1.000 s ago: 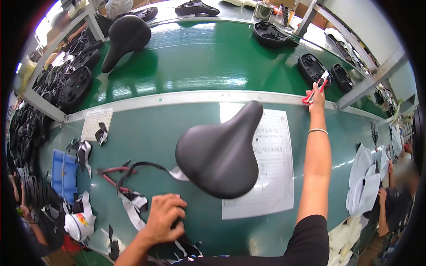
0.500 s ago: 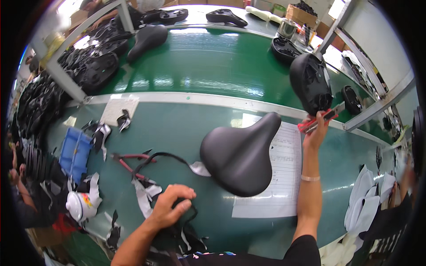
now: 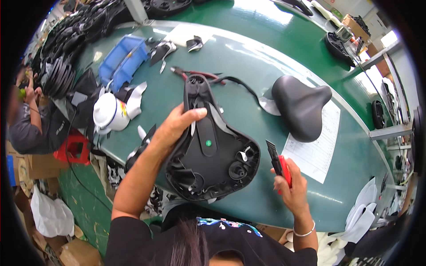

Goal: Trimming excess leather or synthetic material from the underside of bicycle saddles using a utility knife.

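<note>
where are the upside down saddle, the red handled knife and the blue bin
upside down saddle (image 3: pixel 213 150), head view, on its black underside near the green dot
red handled knife (image 3: pixel 284 168), head view, on the red handle in the right hand
blue bin (image 3: pixel 122 60), head view, on its side wall

Upturned saddle (image 3: pixel 212 150) nearest — second saddle (image 3: pixel 301 105) behind-right on paper sheet (image 3: pixel 317 146), bin (image 3: pixel 122 62) far left.

The left hand (image 3: pixel 175 126) covered part of the upturned black plastic bicycle saddle base (image 3: pixel 212 150), its palm out of sight. Left of that saddle, the stacked dark parts (image 3: pixel 60 75) blurred together, and a seated person's sleeve (image 3: pixel 31 128) was cut off by the rim.
</note>
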Available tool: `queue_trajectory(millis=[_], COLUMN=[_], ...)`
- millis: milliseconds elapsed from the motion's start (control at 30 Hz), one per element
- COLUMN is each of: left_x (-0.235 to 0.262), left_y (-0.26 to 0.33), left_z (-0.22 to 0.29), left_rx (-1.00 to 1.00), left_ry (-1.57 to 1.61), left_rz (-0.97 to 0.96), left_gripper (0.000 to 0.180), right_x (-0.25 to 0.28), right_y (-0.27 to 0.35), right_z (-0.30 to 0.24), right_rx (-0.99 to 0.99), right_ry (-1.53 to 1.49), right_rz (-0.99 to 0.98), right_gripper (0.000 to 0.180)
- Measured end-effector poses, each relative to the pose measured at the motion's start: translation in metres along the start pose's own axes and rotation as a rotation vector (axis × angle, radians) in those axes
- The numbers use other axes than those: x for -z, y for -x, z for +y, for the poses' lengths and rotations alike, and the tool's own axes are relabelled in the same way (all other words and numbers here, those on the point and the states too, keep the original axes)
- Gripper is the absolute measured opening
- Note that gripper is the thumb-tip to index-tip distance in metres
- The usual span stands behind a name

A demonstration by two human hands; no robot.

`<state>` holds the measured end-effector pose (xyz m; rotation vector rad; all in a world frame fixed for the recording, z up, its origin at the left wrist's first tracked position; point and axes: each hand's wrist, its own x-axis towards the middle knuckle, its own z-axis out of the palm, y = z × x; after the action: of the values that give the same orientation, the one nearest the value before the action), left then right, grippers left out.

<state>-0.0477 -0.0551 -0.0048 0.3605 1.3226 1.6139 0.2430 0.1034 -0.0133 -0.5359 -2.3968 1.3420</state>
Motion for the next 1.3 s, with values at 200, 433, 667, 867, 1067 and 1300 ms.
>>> queue_trajectory(millis=[200,433,667,867,1067,1300], left_x=[-0.013,-0.012,-0.005,-0.006,0.016,-0.013], left_y=[0.001,0.007,0.050,0.069,0.086,0.083], left_z=[0.023,0.012,-0.011,-0.022,-0.063,-0.016], left_rx=[-0.022,-0.049,-0.148,-0.179,-0.562,-0.723], left_ry=[-0.203,-0.291,-0.130,0.052,-0.077,-1.174], left_rz=[-0.031,0.104,0.338,0.398,0.795,0.304], left_gripper=[0.045,0.036,0.033,0.035,0.045,0.027], right_x=[0.012,-0.020,-0.066,-0.053,-0.053,-0.044], right_y=[-0.047,0.011,0.075,0.017,-0.052,-0.055], right_z=[-0.044,-0.026,-0.055,-0.035,-0.042,-0.038], right_rx=[0.514,0.211,-0.119,0.030,-0.278,-0.228], right_ry=[0.676,0.773,0.436,0.089,-0.299,-0.335], right_rz=[-0.151,-0.217,-0.029,0.315,-0.008,-0.022], right_gripper=[0.057,0.071,0.064,0.079,0.069,0.053])
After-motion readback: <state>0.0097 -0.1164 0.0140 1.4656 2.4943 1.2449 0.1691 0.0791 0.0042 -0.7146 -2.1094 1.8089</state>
